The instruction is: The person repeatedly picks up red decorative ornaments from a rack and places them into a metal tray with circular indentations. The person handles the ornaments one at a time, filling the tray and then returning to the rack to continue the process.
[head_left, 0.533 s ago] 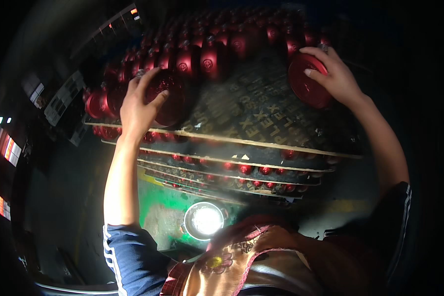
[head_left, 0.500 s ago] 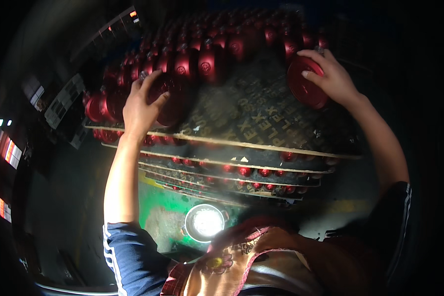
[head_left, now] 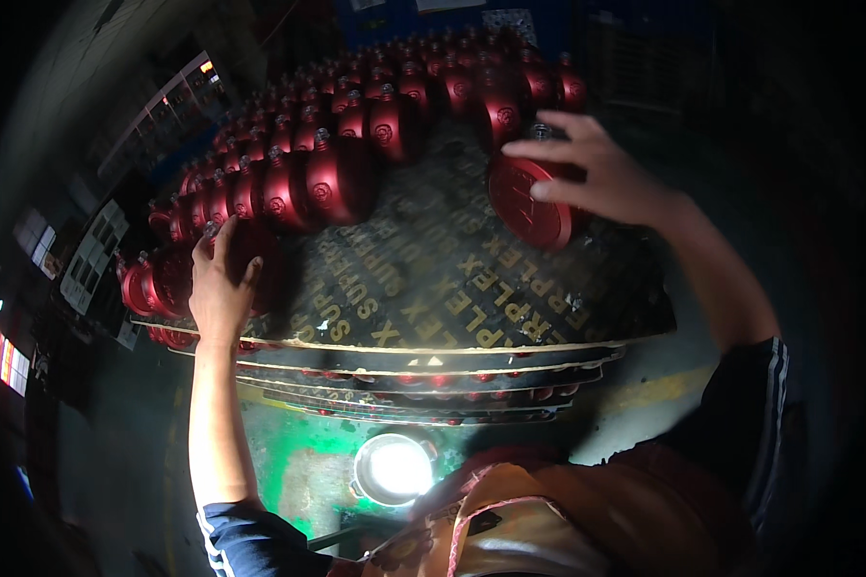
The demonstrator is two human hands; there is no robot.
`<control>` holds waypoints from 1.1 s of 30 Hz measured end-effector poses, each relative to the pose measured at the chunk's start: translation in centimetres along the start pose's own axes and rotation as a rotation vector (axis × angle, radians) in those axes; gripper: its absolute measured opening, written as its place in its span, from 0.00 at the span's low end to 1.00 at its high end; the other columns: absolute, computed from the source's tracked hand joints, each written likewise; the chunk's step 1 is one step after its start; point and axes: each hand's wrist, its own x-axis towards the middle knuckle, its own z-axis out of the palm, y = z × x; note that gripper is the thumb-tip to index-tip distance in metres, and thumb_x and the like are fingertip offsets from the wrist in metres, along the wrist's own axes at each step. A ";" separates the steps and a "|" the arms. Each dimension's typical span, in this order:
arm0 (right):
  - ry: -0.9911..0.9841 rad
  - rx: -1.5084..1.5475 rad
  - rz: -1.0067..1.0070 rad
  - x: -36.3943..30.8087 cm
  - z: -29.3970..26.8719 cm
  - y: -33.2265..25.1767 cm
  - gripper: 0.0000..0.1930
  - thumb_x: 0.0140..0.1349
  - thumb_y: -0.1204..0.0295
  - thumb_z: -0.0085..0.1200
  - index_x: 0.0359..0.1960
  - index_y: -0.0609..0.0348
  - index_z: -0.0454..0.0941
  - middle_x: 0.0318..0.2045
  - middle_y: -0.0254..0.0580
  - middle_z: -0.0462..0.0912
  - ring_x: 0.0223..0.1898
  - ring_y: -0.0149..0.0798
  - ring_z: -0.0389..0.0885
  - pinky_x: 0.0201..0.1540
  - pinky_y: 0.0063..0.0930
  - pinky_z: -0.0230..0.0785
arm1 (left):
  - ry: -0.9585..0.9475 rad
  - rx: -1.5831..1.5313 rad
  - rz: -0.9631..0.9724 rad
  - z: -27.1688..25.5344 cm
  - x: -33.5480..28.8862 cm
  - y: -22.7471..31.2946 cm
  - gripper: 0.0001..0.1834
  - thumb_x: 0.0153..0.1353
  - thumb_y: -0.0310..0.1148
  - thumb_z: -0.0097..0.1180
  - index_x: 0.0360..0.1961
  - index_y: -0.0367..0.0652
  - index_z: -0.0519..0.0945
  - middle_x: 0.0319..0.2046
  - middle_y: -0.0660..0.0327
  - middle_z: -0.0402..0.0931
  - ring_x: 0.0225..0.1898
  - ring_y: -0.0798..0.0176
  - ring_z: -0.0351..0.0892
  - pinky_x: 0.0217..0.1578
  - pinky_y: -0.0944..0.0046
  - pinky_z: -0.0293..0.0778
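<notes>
At the far left, rows of round red metal bottles (head_left: 332, 183) stand packed side by side on a dark printed board (head_left: 433, 288), their flat embossed faces turned toward the camera and small silver caps on top. The left hand (head_left: 219, 288) rests at the near-left end of these rows, its fingers (head_left: 223, 240) spread and laid flat against a red bottle (head_left: 260, 269) that sits close to the board's front edge; the palm covers most of that bottle, so whether the fingers actually clasp it cannot be told. Below the board's edge, more boards (head_left: 423, 385) are stacked with red bottle tops showing between the layers, above a green floor patch (head_left: 289, 452) with a bright glare. The middle of the top board is bare. To the right, the right hand (head_left: 597, 178) holds a single red round bottle (head_left: 529, 202), tilted and standing apart from the rows, the fingers (head_left: 548, 149) curled over its upper rim and cap.
</notes>
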 end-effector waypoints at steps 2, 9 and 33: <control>0.159 0.078 -0.112 2.1 -1.4 3.0 0.23 0.62 0.57 0.58 0.60 0.33 0.76 0.61 0.49 0.67 0.65 0.50 0.62 0.66 0.46 0.57 | 0.036 0.135 0.028 -0.3 0.0 1.0 0.36 0.56 0.39 0.64 0.66 0.65 0.66 0.64 0.49 0.62 0.61 0.41 0.67 0.51 0.48 0.75; 0.004 -0.029 0.294 16.5 5.7 12.3 0.38 0.53 0.35 0.56 0.64 0.35 0.71 0.58 0.62 0.72 0.63 0.61 0.67 0.64 0.50 0.62 | 0.051 -0.151 0.218 1.7 5.6 8.2 0.30 0.57 0.44 0.63 0.63 0.61 0.72 0.64 0.46 0.63 0.64 0.43 0.64 0.58 0.48 0.69; 0.803 1.087 0.283 -9.6 -3.5 11.1 0.37 0.64 0.56 0.51 0.72 0.51 0.54 0.69 0.50 0.57 0.70 0.53 0.58 0.66 0.51 0.62 | 0.413 -1.106 -0.178 -2.9 -9.6 5.9 0.41 0.51 0.31 0.67 0.67 0.41 0.66 0.59 0.50 0.70 0.54 0.56 0.75 0.57 0.57 0.73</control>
